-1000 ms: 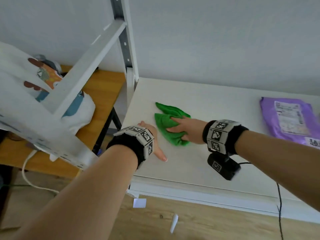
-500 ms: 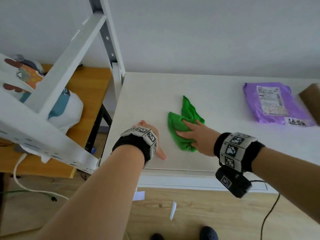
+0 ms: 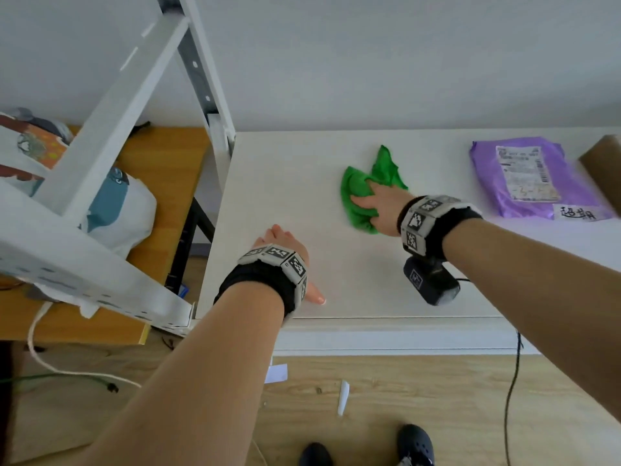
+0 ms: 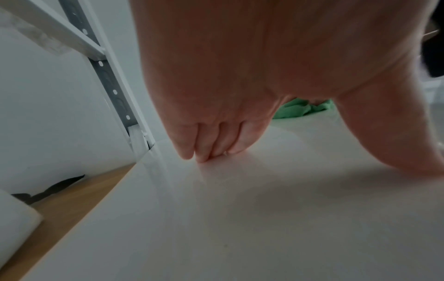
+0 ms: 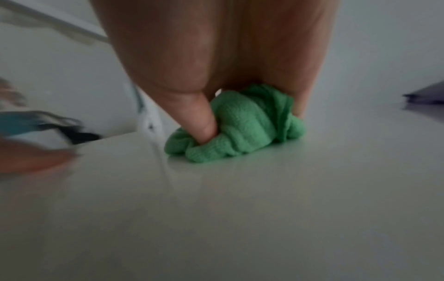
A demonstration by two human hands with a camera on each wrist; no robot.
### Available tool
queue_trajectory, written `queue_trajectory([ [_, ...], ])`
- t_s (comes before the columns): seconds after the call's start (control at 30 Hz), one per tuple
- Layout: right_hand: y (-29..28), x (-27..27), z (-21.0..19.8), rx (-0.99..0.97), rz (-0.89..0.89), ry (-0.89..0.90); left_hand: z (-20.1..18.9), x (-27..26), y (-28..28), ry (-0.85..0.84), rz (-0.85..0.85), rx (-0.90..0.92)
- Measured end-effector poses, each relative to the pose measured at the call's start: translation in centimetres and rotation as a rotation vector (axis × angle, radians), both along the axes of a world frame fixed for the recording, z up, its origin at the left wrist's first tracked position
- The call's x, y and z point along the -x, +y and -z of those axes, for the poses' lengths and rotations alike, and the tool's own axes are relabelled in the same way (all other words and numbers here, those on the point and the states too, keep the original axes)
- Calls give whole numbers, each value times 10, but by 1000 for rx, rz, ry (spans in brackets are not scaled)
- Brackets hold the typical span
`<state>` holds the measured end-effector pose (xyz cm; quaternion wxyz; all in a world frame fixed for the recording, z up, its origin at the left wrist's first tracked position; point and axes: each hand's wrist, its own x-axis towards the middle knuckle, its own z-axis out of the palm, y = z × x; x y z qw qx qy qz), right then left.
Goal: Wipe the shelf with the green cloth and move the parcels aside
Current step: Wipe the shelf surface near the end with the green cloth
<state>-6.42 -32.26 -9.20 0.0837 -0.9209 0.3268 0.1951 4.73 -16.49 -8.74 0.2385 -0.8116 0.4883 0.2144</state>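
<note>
Green cloth point(image 3: 358, 196) lies bunched under the right hand point(image 3: 381, 210), whose grip pinches it against the shelf point(image 3: 353, 280).

Both forearms are bare, with no sleeves. Each wrist wears a wide black fabric band point(image 3: 255, 280) ringed by pale grey square tiles, every tile printed with a black-and-white square code marker point(image 3: 416, 220). Under the right wrist, at centre right of the head view, hangs a small dark camera block point(image 3: 431, 285) bearing its own marker, with a thin black cable point(image 3: 512, 391) trailing down. Dark clog-style shoes point(image 3: 415, 443) with holes show at the bottom edge.
</note>
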Motion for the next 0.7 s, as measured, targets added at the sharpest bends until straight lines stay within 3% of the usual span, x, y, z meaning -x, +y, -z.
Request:
queue_trajectory([
  [0.17,84,43,2,-45,-249,-100,2,-1,6,43,-39,70],
  [0.27,86,82,5,-149,-275,-120,3,2,14,70,-82,108],
  [0.47,22,96,8,65,178,30,0,17,24,139,-4,154],
  [0.53,28,81,12,85,229,43,1,26,24,173,-16,166],
  [0.7,101,83,19,12,-113,-71,2,48,19,177,-37,235],
])
